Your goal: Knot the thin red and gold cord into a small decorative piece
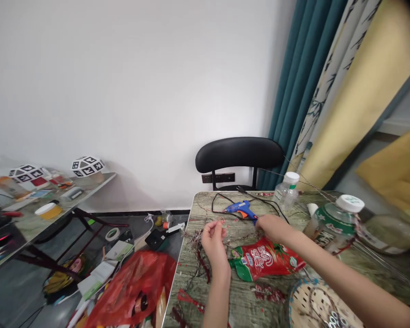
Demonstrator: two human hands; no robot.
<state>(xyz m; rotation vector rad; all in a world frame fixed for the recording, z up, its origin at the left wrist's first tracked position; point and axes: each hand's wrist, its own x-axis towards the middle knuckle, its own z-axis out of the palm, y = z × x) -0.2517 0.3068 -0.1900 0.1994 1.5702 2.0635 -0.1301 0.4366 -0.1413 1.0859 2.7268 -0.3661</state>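
My left hand [214, 236] is raised over the left part of the table, thumb and fingertips pinched together. Whatever sits in that pinch is too small to make out. A blue hot glue gun [241, 208] with an orange trigger lies on the tabletop, nozzle to the left. My right hand [273, 228] is closed around the end of its handle, its fingers mostly hidden. Just below that hand lies a red and green food pouch [264, 259]. Thin tangled twigs or wires [195, 238] are beside my left wrist.
A woven basket [294, 296] holding scissors stands at the front right. Behind it are a large green-labelled jar [331, 223] and a clear bottle [287, 191]. A black cord [222, 196] loops behind the glue gun. Beyond the table stands a black chair [239, 155]; a red plastic bag [133, 287] lies on the floor.
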